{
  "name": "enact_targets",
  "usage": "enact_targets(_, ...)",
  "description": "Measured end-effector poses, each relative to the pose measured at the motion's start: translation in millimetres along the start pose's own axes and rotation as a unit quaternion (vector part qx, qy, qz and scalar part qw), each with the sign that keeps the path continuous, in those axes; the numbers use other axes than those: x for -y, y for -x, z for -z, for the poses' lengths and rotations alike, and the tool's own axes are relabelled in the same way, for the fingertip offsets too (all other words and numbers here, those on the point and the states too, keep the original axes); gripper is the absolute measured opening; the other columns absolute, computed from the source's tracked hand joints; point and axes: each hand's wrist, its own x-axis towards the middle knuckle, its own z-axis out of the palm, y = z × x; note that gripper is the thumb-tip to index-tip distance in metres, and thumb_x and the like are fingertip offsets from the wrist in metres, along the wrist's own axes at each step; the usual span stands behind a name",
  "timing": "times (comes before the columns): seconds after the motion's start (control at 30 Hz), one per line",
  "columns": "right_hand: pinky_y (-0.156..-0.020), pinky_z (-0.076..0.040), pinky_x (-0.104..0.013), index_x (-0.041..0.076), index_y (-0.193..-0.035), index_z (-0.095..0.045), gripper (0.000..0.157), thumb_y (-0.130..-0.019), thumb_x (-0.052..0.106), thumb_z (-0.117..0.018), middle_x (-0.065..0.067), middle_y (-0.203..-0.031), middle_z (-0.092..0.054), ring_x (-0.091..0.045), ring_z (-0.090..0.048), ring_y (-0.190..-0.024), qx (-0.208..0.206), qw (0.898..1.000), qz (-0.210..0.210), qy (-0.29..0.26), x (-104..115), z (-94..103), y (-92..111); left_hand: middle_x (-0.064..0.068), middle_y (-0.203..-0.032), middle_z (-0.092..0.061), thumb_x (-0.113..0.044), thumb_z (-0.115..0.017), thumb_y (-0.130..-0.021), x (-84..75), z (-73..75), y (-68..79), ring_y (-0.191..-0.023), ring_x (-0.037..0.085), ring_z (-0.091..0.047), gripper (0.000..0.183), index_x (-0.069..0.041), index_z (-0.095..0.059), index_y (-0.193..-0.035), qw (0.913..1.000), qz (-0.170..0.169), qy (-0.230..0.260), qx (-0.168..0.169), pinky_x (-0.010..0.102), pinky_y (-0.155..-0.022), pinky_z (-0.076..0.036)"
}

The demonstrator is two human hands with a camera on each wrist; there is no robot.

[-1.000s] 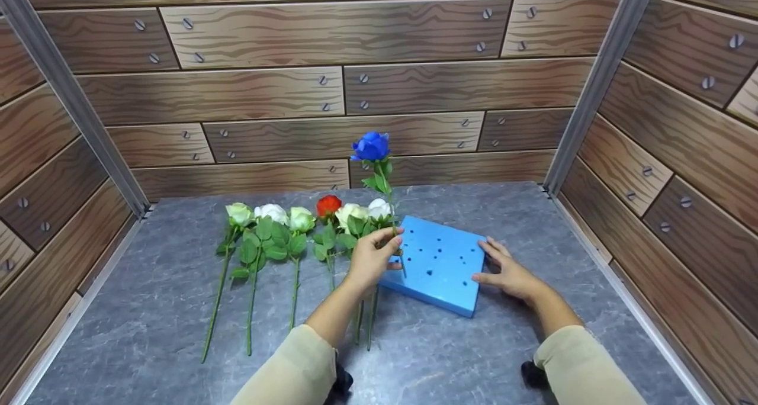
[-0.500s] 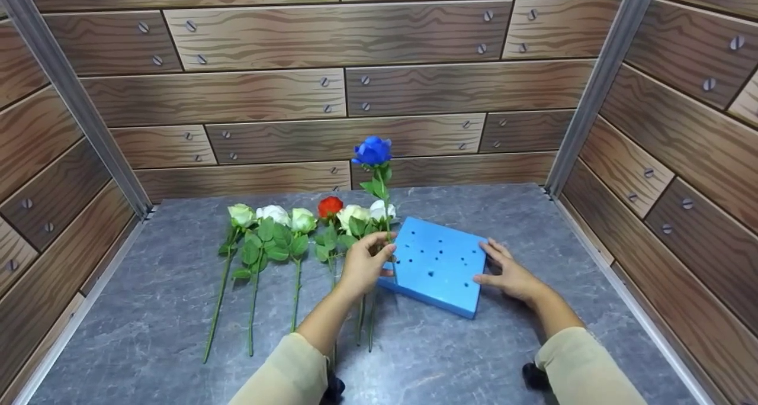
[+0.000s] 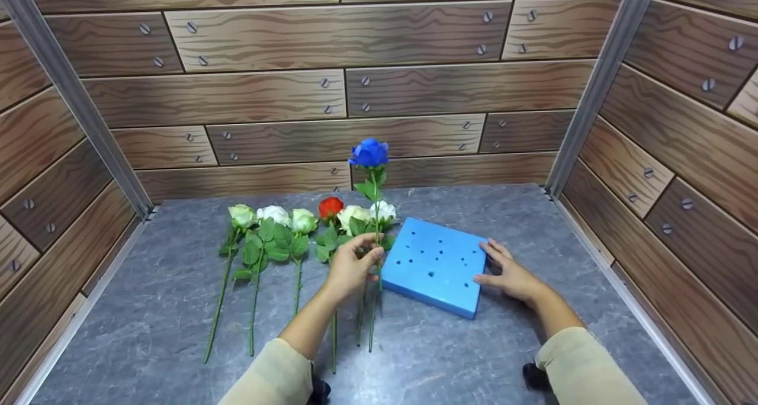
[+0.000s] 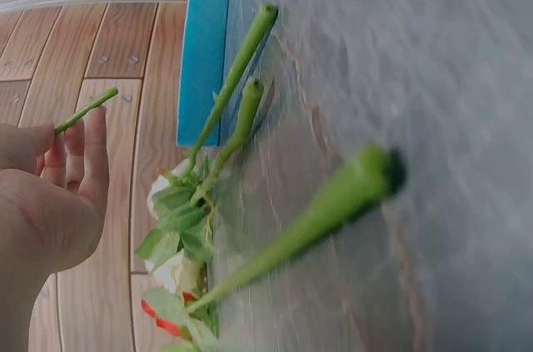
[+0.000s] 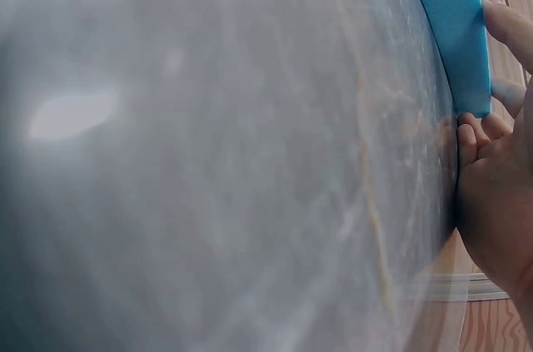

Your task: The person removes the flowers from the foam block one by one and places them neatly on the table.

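In the head view my left hand (image 3: 349,269) pinches the green stem of a blue rose (image 3: 369,153) between thumb and fingers. The rose stands nearly upright, bloom on top, just left of a blue block (image 3: 441,257) with several small holes in its upper face. The left wrist view shows the cut end of that stem (image 4: 96,106) jutting past the fingers, free in the air. My right hand (image 3: 512,277) rests at the block's right side, thumb and fingers spread and touching its edge. The right wrist view shows some fingers low at the block's corner (image 5: 466,77).
Left of the block lies a row of roses, stems toward me: pale green (image 3: 241,216), white (image 3: 274,215), another pale green (image 3: 304,221), red (image 3: 330,207), cream (image 3: 354,217) and white (image 3: 385,211). Wood-patterned walls (image 3: 414,91) enclose the grey tabletop (image 3: 177,310).
My left hand has moved left with the blue rose, so the stem no longer overlaps the block in the head view. The right hand and block have stayed put.
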Motion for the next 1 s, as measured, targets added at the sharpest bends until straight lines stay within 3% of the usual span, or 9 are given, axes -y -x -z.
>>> enact_targets(0.3,-0.131,-0.007,-0.081,0.01,-0.175,-0.014,0.104,-0.099,0.036,-0.081,-0.022,-0.182,0.011,-0.055,0.015,-0.165,-0.001,1.0,0.0,-0.001,0,-0.8,1,0.011,-0.117,-0.07,-0.016,-0.069,-0.107,1.2,11.9,3.6,-0.098,0.024,-0.072,0.04,-0.014,-0.066,-0.147,0.9996,0.016,-0.019,0.011,0.034,-0.064,-0.069)
enact_targets(0.7,-0.131,-0.003,-0.081,0.01,-0.175,-0.015,0.104,-0.099,0.035,-0.082,-0.022,-0.182,0.01,-0.054,0.017,-0.165,-0.002,1.0,-0.002,-0.005,0,-2.0,1,0.016,-0.123,-0.068,-0.014,-0.067,-0.108,6.6,28.1,15.0,-0.111,0.041,-0.073,0.041,-0.014,-0.064,-0.149,0.9993,0.032,-0.011,0.014,0.034,-0.063,-0.069)
enact_targets(1.0,-0.131,-0.008,-0.081,0.011,-0.175,-0.014,0.105,-0.1,0.038,-0.081,-0.022,-0.182,0.011,-0.056,0.015,-0.165,-0.001,1.0,-0.002,0.005,1,-0.4,0,0.017,-0.119,-0.069,-0.009,-0.069,-0.107,5.5,41.8,17.1,-0.099,0.03,-0.075,0.047,-0.014,-0.06,-0.153,0.9992,0.019,-0.036,-0.001,0.037,-0.063,-0.07)
